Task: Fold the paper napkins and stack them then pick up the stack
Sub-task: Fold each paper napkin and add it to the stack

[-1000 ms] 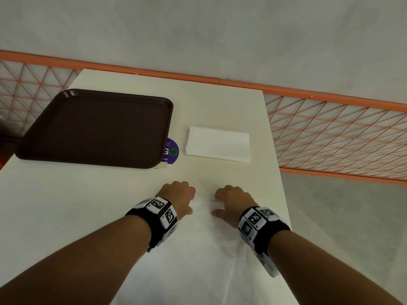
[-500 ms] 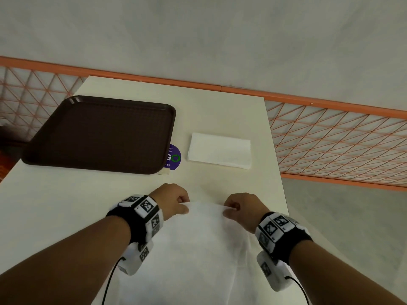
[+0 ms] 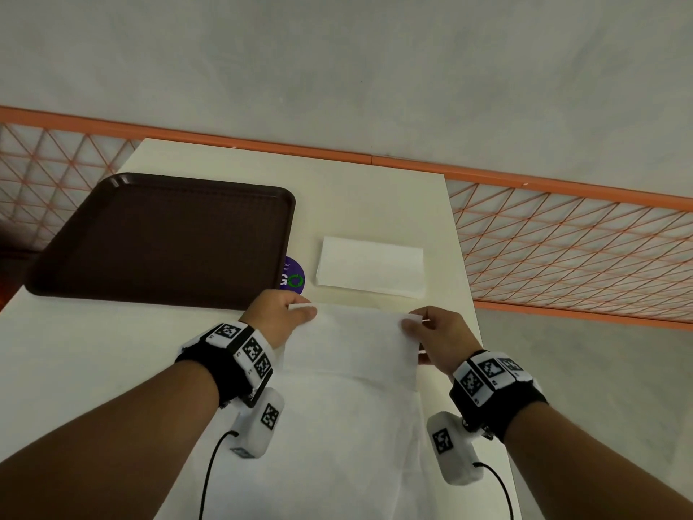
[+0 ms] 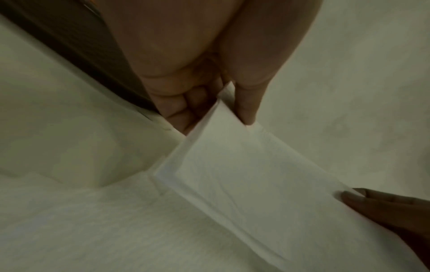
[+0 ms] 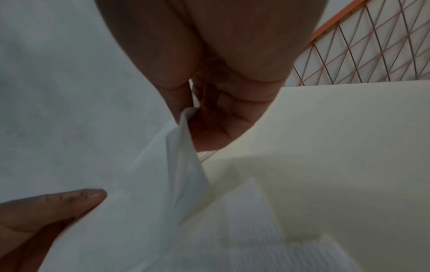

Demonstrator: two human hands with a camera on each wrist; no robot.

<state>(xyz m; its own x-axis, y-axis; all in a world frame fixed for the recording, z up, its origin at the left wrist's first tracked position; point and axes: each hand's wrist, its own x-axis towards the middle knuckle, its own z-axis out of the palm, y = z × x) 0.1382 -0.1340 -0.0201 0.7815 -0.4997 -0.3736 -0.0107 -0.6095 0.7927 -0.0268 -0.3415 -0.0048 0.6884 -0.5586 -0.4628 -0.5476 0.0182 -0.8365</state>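
A large white paper napkin lies unfolded on the cream table in front of me, its far edge lifted off the surface. My left hand pinches the far left corner between thumb and fingers, as the left wrist view shows on the napkin. My right hand pinches the far right corner; the right wrist view shows the napkin edge caught between thumb and fingers. A folded white napkin lies flat farther back on the table.
A dark brown tray sits at the back left on the table. A purple round sticker shows beside its near right corner. An orange lattice railing runs behind and right of the table edge.
Both hands went from resting on the flat napkin to pinching its far corners and raising that edge, moving apart and slightly away from me.
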